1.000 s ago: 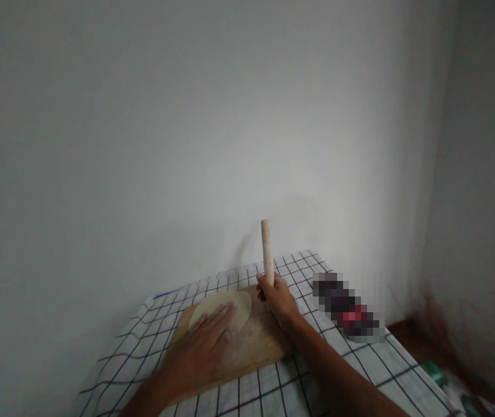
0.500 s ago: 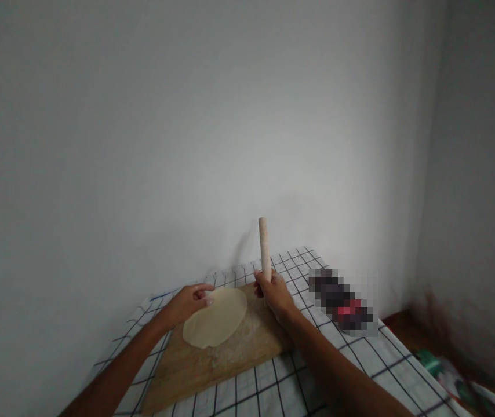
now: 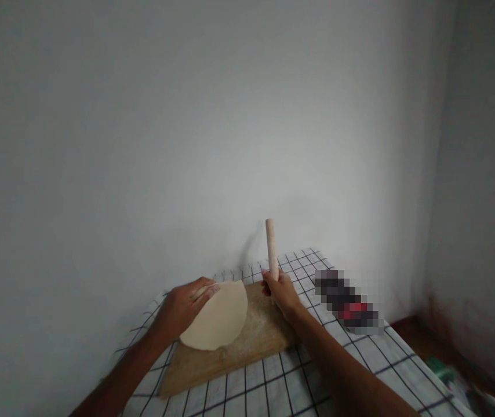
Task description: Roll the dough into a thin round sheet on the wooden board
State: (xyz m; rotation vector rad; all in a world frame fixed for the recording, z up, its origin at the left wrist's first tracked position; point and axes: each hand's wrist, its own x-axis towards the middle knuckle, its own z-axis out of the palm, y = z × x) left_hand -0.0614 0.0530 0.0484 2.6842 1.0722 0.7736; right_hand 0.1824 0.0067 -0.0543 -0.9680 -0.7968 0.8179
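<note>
A thin, pale sheet of rolled dough (image 3: pixel 219 318) lies over the left part of a wooden board (image 3: pixel 256 336) dusted with flour. My left hand (image 3: pixel 189 301) pinches the dough's upper left edge between thumb and fingers, and the sheet looks slightly lifted there. In my right hand (image 3: pixel 280 289) is a plain wooden rolling pin (image 3: pixel 272 249), gripped near its lower end and pointing up. That hand stays above the board's right side, apart from the dough.
The board rests on a white checked tablecloth (image 3: pixel 247 394). A blurred-out dark and red object (image 3: pixel 349 304) lies on the right of the table. A white wall (image 3: pixel 230 145) rises behind. Green and white items (image 3: pixel 443 370) are low at the right, beyond the table edge.
My left hand has closed on the dough's edge, and the sheet's outline has shifted, with its top edge pulled straighter. The right hand still holds the rolling pin upright. The view has shifted slightly.
</note>
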